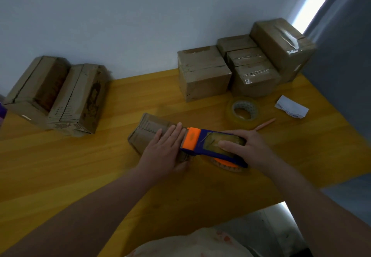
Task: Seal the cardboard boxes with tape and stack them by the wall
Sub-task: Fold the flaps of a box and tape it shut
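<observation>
Head view is showing the left hand [164, 146] pressing flat, fingers straight, on a small cardboard box [150, 132] lying on the yellow counter [80, 166]. Just right of that box, the right hand [248, 148] is gripping a blue-and-orange tape dispenser [200, 142], its orange end touching the box. Beyond the box to the right, a clear tape roll [230, 112], a pink pen [265, 124] and a paper scrap [292, 107] are lying. Farther back, taped boxes [204, 76] are sitting against the wall [120, 25]; two more boxes [58, 96] are sitting far left.
</observation>
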The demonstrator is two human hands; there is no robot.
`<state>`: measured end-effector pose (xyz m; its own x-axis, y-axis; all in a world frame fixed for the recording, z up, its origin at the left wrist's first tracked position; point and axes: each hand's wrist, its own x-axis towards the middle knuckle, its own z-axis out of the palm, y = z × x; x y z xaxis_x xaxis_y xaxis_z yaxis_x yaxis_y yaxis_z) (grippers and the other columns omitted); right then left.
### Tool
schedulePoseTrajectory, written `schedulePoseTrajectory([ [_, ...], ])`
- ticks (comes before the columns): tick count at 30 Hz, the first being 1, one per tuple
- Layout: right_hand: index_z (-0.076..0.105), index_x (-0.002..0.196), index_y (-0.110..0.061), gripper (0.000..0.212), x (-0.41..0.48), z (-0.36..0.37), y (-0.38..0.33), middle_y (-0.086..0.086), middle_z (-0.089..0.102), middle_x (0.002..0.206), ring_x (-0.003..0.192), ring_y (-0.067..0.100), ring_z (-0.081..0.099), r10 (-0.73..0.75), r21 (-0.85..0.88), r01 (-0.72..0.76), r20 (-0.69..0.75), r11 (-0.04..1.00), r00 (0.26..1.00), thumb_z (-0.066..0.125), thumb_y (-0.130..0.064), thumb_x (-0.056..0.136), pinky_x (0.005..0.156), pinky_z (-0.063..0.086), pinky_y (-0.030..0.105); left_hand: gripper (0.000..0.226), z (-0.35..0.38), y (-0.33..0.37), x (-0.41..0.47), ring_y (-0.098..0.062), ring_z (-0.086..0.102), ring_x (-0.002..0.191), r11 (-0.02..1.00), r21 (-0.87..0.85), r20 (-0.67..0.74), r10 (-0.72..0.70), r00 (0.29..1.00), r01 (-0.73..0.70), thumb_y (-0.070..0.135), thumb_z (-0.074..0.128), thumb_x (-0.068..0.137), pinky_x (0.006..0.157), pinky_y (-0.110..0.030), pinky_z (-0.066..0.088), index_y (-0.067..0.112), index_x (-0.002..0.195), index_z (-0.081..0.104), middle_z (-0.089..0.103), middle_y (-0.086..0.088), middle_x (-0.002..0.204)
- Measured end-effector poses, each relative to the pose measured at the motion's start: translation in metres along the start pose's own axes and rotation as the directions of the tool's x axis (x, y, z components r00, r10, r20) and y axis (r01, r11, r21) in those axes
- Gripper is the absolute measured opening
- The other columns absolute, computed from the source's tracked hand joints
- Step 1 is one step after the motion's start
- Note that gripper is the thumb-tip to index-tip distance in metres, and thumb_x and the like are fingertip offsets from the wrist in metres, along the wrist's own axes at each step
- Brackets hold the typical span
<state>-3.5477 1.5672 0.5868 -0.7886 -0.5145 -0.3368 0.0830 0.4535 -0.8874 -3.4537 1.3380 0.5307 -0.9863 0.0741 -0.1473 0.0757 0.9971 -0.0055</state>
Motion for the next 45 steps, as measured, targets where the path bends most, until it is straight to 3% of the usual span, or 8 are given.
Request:
schedulePoseTrajectory([
  [7, 0.067, 0.111, -0.027, 0.054, -0.005, 0.006, 0.001, -0.001, 0.071, 0.100, 0.083, 0.012, 0.071, -0.039, -0.042, 0.039, -0.007, 0.998, 0.999, 0.069, -0.055, 0.065, 0.073, 0.061, 0.037, 0.100, -0.004, -0.015, 0.001, -0.013, -0.010, 0.144, 0.998, -0.046, 0.039, 0.051, 0.998, -0.049, 0.083, -0.022, 0.066, 0.115, -0.034, -0.008, 0.024, 0.146, -0.015, -0.018, 0.004, 0.153],
  [15, 0.066, 0.105, -0.032, 0.037, -0.029, -0.039, 0.009, -0.004, 0.069, 0.095, 0.074, 0.002, 0.068, 0.081, -0.149, -0.074, 0.038, 0.986, 0.996, 0.068, -0.048, 0.072, 0.055, 0.049, 0.014, 0.089, -0.004, -0.013, 0.000, -0.013, -0.016, 0.142, 1.000, -0.014, 0.036, 0.027, 0.999, -0.027, 0.075, -0.004, 0.073, 0.114, -0.035, -0.011, 0.024, 0.145, -0.020, -0.024, 0.001, 0.152],
  [18, 0.065, 0.113, -0.026, 0.034, -0.015, -0.019, 0.002, -0.005, 0.068, 0.095, 0.075, 0.008, 0.067, 0.101, -0.278, -0.086, 0.041, 0.957, 0.994, 0.069, -0.044, 0.084, 0.060, 0.054, 0.020, 0.083, -0.008, -0.013, 0.000, -0.015, -0.015, 0.142, 0.999, -0.032, 0.040, 0.043, 0.998, -0.042, 0.074, -0.002, 0.074, 0.115, -0.038, -0.009, 0.034, 0.144, -0.019, -0.020, -0.002, 0.155],
  [22, 0.066, 0.099, -0.024, 0.033, 0.003, 0.006, -0.021, -0.001, 0.067, 0.087, 0.075, 0.016, 0.065, 0.122, -0.517, -0.114, -0.018, 0.848, 0.992, 0.061, -0.054, 0.086, 0.071, 0.059, 0.041, 0.079, -0.008, -0.012, -0.001, -0.018, -0.014, 0.144, 0.998, -0.029, 0.053, 0.057, 0.997, -0.055, 0.073, -0.002, 0.075, 0.115, -0.041, -0.009, 0.036, 0.143, -0.020, -0.024, -0.002, 0.152],
  [25, 0.069, 0.090, -0.019, 0.040, 0.007, 0.014, -0.034, 0.004, 0.066, 0.080, 0.073, 0.020, 0.063, 0.137, -0.570, -0.157, -0.078, 0.807, 0.987, 0.059, -0.058, 0.084, 0.068, 0.055, 0.040, 0.078, -0.007, -0.010, 0.002, -0.020, -0.015, 0.145, 0.998, -0.014, 0.061, 0.058, 0.996, -0.058, 0.072, -0.005, 0.074, 0.116, -0.044, -0.008, 0.036, 0.141, -0.026, -0.028, 0.001, 0.150],
  [36, 0.064, 0.081, -0.007, 0.043, 0.032, 0.004, -0.024, 0.014, 0.060, 0.082, 0.076, 0.030, 0.059, 0.416, -0.204, -0.424, -0.080, 0.883, 0.906, 0.070, -0.049, 0.082, 0.072, 0.045, 0.036, 0.079, -0.014, -0.014, 0.003, -0.021, -0.017, 0.146, 0.995, -0.003, 0.129, 0.099, 0.987, -0.099, 0.070, -0.008, 0.073, 0.114, -0.042, -0.013, 0.033, 0.139, -0.031, -0.032, 0.003, 0.150],
  [40, 0.057, 0.071, -0.012, 0.044, 0.033, 0.003, -0.014, 0.008, 0.051, 0.071, 0.069, 0.026, 0.052, 0.386, -0.417, -0.415, -0.156, 0.808, 0.909, 0.064, -0.053, 0.085, 0.065, 0.039, 0.035, 0.073, -0.023, -0.019, 0.002, -0.016, -0.020, 0.145, 0.992, -0.030, 0.172, 0.123, 0.977, -0.120, 0.048, 0.028, 0.099, 0.114, -0.039, -0.016, 0.028, 0.147, -0.024, -0.032, 0.005, 0.151],
  [45, 0.071, 0.089, 0.000, 0.056, 0.026, -0.008, -0.004, 0.013, 0.058, 0.078, 0.073, 0.029, 0.057, 0.369, -0.117, -0.401, -0.225, 0.908, 0.902, 0.066, -0.055, 0.084, 0.068, 0.041, 0.037, 0.074, -0.030, 0.000, 0.007, -0.015, -0.012, 0.147, 0.988, -0.152, 0.120, -0.012, 0.993, 0.031, 0.046, 0.031, 0.100, 0.119, -0.036, -0.008, 0.017, 0.152, -0.013, -0.017, -0.001, 0.160],
])
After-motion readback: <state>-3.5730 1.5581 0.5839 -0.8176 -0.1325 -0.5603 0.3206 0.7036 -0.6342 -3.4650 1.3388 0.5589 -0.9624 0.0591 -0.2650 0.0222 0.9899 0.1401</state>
